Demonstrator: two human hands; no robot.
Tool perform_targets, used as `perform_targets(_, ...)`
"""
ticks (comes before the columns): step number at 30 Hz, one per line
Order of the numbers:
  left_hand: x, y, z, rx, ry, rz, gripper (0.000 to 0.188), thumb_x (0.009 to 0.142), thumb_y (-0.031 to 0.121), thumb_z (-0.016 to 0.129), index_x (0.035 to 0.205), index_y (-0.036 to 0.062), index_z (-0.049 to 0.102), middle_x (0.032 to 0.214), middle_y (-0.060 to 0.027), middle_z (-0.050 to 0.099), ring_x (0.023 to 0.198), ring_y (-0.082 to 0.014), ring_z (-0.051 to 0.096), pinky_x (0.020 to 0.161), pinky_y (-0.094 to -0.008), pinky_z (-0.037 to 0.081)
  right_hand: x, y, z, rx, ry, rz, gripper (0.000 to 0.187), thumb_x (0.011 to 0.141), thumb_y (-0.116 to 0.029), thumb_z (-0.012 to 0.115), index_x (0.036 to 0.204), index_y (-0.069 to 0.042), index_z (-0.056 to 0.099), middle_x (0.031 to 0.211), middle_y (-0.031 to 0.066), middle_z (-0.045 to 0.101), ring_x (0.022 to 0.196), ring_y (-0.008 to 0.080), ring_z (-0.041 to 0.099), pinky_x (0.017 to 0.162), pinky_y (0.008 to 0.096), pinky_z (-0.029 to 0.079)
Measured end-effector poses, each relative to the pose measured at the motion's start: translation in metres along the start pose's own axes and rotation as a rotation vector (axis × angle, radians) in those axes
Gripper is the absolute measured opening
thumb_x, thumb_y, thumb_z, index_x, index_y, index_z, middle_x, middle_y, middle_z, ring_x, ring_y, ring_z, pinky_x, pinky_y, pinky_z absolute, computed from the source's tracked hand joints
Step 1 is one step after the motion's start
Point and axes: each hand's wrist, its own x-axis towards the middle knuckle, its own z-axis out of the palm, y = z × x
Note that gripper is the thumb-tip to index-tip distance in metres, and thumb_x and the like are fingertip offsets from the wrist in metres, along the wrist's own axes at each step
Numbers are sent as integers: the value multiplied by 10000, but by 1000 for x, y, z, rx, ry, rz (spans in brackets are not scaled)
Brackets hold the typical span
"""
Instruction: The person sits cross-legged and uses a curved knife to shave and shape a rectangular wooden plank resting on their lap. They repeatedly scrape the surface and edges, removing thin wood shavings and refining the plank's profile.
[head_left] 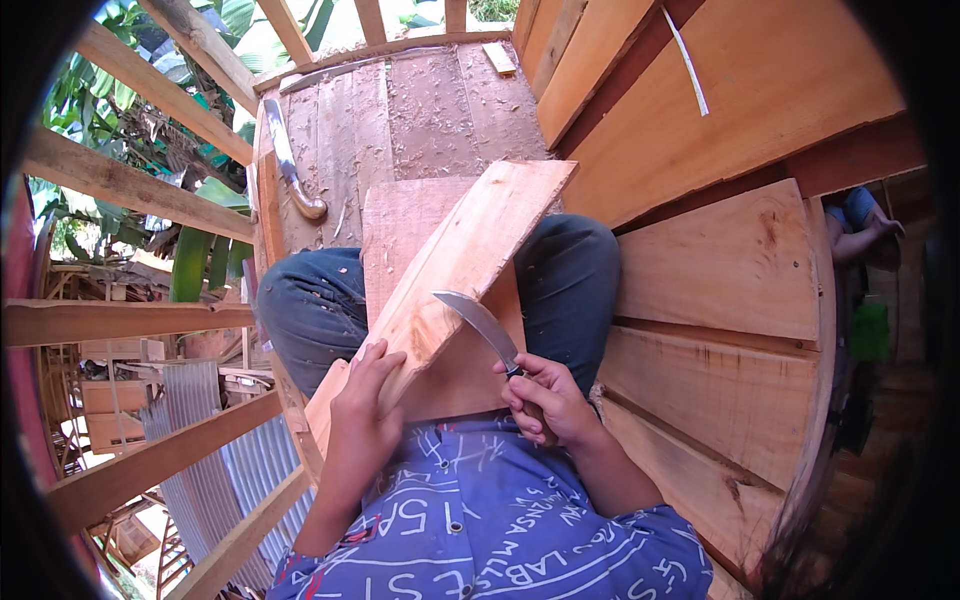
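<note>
A thick wooden plank slants across my lap, its far end up to the right. My left hand grips the plank's near left edge, fingers over its top. In my right hand is a knife with a curved blade, held by its dark handle. The blade's tip points left and lies over the plank's right edge; whether it touches the wood I cannot tell. Under the plank, a flat board rests across my legs.
A large blade with a curved wooden handle lies on the plank floor at far left, among wood shavings. A small wood offcut lies at the back. Wooden railings stand left, a board wall right. Another person's arm shows at far right.
</note>
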Motion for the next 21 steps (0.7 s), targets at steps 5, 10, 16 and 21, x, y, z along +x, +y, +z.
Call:
perform_targets(5, 3, 1, 0, 3, -8, -6, 521, 684, -99, 567, 1193, 7, 588, 1326, -272, 532, 1272, -433, 481, 1122, -468, 339, 0, 2, 4, -281, 187, -204, 221, 994, -102, 515, 1207, -46, 495, 708, 19, 485, 420, 49, 425, 331, 209, 347)
perform_targets(10, -2, -3, -4, -10, -22, -33, 575, 644, -122, 564, 1202, 17, 575, 1359, -238, 527, 1326, -386, 453, 1111, -416, 356, -1, -42, -44, -74, 588, -539, 176, 1006, -135, 493, 1165, -68, 457, 698, 11, 451, 410, 54, 417, 337, 218, 364)
perform_targets(16, 4, 5, 0, 6, -12, -43, 529, 679, -105, 555, 1192, 20, 581, 1342, -272, 517, 1286, -435, 464, 1130, -484, 325, -20, -32, -34, -75, 152, -212, 209, 1005, -128, 479, 1201, -55, 475, 712, 19, 468, 425, 72, 444, 348, 232, 396)
perform_targets(21, 4, 3, 3, 15, -21, -41, 535, 675, -107, 560, 1192, 30, 580, 1352, -271, 510, 1305, -441, 439, 1136, -485, 316, -4, -10, -31, -69, -134, 49, 248, 1009, -147, 481, 1227, -29, 491, 715, 43, 472, 418, 77, 442, 340, 224, 369)
